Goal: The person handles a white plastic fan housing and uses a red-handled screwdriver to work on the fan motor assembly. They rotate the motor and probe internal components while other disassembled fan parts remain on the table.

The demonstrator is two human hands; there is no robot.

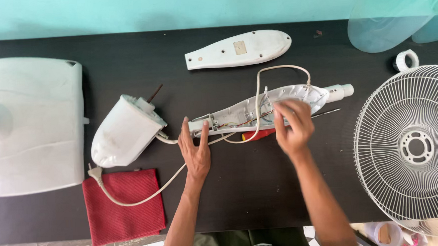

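Head view: left hand (195,148) lying flat, open, bracing opened fan neck housing (258,111); right hand (291,124) pinching wiring (258,117) inside. Seemingly mid-disassembly; next move needing gentle, steady pull.

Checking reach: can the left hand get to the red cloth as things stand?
Probably yes. The left hand rests open by the opened fan neck housing; the red cloth lies just left of its forearm, with only the white power cord across its top.
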